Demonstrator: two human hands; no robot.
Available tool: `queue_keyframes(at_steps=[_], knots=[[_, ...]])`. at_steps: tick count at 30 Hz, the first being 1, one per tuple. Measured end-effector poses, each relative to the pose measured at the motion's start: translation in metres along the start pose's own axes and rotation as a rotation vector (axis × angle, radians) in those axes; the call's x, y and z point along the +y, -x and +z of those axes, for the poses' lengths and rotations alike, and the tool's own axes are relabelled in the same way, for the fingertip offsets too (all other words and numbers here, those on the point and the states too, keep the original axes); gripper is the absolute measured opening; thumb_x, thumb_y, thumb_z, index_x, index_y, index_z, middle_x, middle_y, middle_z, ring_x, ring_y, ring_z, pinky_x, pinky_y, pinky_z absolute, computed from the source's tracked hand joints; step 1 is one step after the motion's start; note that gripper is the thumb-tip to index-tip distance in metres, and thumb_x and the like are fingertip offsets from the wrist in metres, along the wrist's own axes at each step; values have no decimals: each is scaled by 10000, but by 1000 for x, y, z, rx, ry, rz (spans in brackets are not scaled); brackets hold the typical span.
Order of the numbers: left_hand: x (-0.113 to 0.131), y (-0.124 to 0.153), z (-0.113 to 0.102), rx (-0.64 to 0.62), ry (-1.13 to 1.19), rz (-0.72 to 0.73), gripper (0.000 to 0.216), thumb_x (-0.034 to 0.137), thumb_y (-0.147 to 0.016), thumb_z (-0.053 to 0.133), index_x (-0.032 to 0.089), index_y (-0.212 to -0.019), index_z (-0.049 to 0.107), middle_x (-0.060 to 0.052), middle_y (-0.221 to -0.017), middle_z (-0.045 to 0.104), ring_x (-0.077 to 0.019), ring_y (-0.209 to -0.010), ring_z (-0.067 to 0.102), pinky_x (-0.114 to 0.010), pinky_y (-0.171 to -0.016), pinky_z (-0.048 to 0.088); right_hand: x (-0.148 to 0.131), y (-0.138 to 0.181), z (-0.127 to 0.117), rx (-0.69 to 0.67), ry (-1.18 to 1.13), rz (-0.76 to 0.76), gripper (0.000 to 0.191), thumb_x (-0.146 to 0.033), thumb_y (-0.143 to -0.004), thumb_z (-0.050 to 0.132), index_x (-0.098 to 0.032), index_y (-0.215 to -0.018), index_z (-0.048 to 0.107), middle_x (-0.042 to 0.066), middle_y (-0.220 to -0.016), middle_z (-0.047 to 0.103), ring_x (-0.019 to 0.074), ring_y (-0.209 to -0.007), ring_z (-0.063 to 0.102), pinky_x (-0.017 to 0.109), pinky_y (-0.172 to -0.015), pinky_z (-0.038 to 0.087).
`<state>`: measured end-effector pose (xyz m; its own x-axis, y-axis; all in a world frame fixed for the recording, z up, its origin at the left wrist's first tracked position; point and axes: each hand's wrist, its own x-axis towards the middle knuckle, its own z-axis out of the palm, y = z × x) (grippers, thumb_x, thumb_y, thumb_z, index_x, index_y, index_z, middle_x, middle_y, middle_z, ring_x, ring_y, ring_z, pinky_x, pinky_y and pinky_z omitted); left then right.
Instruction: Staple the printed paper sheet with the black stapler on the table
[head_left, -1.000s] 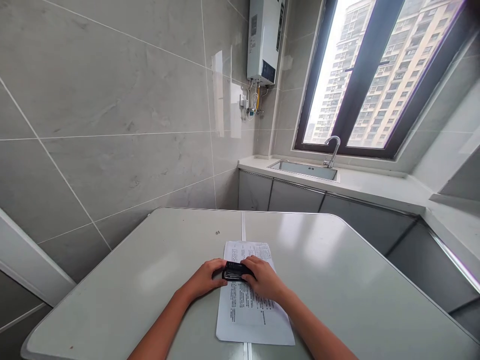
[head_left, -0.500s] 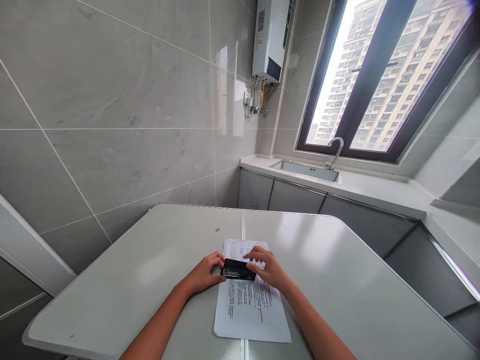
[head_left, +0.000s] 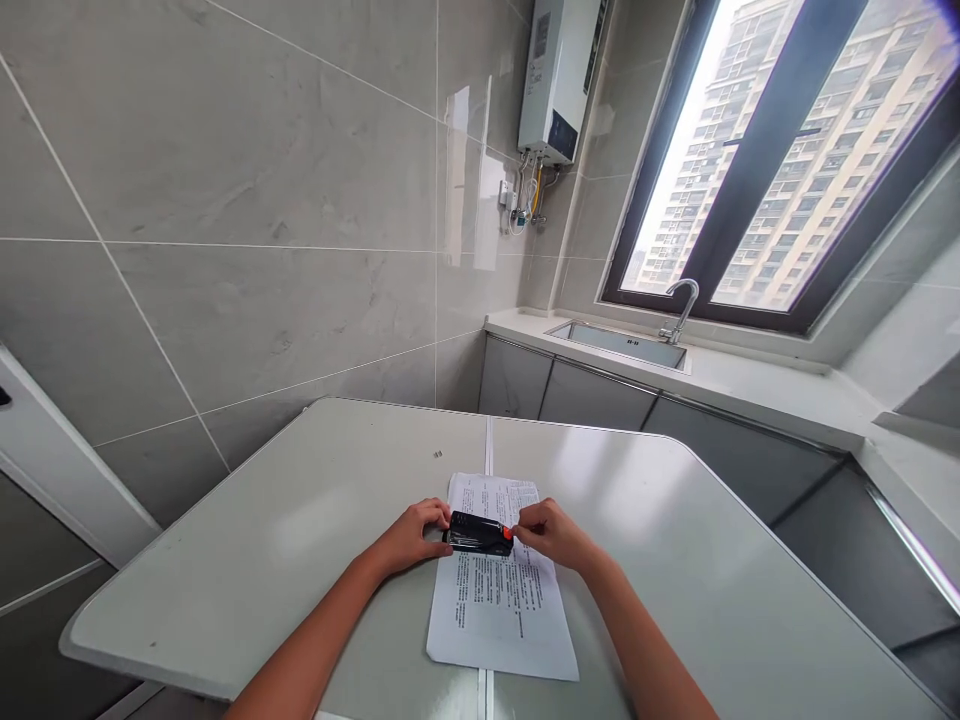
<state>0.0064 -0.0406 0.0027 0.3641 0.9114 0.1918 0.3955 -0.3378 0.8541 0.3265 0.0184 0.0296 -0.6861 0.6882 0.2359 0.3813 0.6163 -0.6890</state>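
Observation:
A black stapler [head_left: 480, 534] lies crosswise over the upper half of a printed sheet of paper [head_left: 502, 630]. My left hand [head_left: 411, 534] grips its left end between thumb and fingers. At its other end, my right hand [head_left: 553, 534] pinches a small red-orange tab [head_left: 508, 534] with thumb and forefinger, the remaining fingers curled in. Beyond the paper's top edge, tiny metallic bits [head_left: 437, 454] that look like staples rest on the table.
The pale table [head_left: 285, 540] has a seam down its middle under the paper. A tiled wall [head_left: 262, 200] stands behind its left side. Past the far right edge are a counter [head_left: 750, 385] with a sink [head_left: 622, 342], a faucet [head_left: 681, 308] and a window.
My right hand has closed from loosely spread fingers over the stapler into a pinch at its right end, where the red-orange tab now shows. The view has shifted slightly.

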Motion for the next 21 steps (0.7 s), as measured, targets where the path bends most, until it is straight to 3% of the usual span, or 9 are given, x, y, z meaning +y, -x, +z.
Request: queue_keyframes(at_steps=[6, 10, 12, 14, 16, 21], knots=[[-4, 0, 2, 34, 30, -8, 298, 313, -706, 902, 172, -779, 650, -98, -1148, 695, -262, -1077, 660, -353, -931, 486, -1, 4, -4, -59, 114, -6, 435, -228, -891, 564, -197, -569, 273, -56, -579, 225, 112, -586, 188, 304, -566, 195], [-5, -1, 3, 35, 21, -4, 315, 325, -701, 911, 168, -779, 648, -93, -1144, 688, -254, -1053, 662, -347, -910, 488, -13, 0, 6, 75, 151, -61, 408, -255, -964, 529, -206, -567, 448, -25, -578, 400, 136, -596, 369, 294, -612, 306], [-3, -1, 2, 29, -5, 6, 317, 343, -714, 903, 172, -797, 650, -81, -1134, 683, -246, -1033, 659, -338, -890, 488, -20, -6, 17, 184, 98, -71, 295, -317, -1001, 534, -230, -743, 646, 18, -719, 592, 182, -738, 531, 313, -715, 421], [0, 0, 1, 23, -35, 15, 317, 361, -733, 891, 177, -824, 649, -73, -1128, 681, -241, -1023, 654, -332, -877, 488, -26, -11, 31, 239, 35, -54, 182, -368, -969, 629, -257, -1084, 715, 64, -1018, 705, 234, -973, 607, 361, -858, 488], [3, 1, 0, 16, -62, 28, 313, 369, -754, 878, 181, -841, 644, -68, -1120, 680, -237, -1013, 649, -328, -872, 487, -30, -14, 45, 209, 10, -8, 383, -349, -904, 716, -273, -1277, 666, 78, -1203, 700, 263, -1106, 612, 400, -943, 500], [9, 4, -3, 1, -74, 25, 282, 395, -807, 849, 194, -925, 691, -72, -1157, 677, -242, -1032, 658, -348, -919, 502, -32, -14, 63, 125, 4, 143, 270, -323, -910, 695, -270, -1172, 734, 45, -1013, 757, 265, -951, 682, 417, -888, 512]])
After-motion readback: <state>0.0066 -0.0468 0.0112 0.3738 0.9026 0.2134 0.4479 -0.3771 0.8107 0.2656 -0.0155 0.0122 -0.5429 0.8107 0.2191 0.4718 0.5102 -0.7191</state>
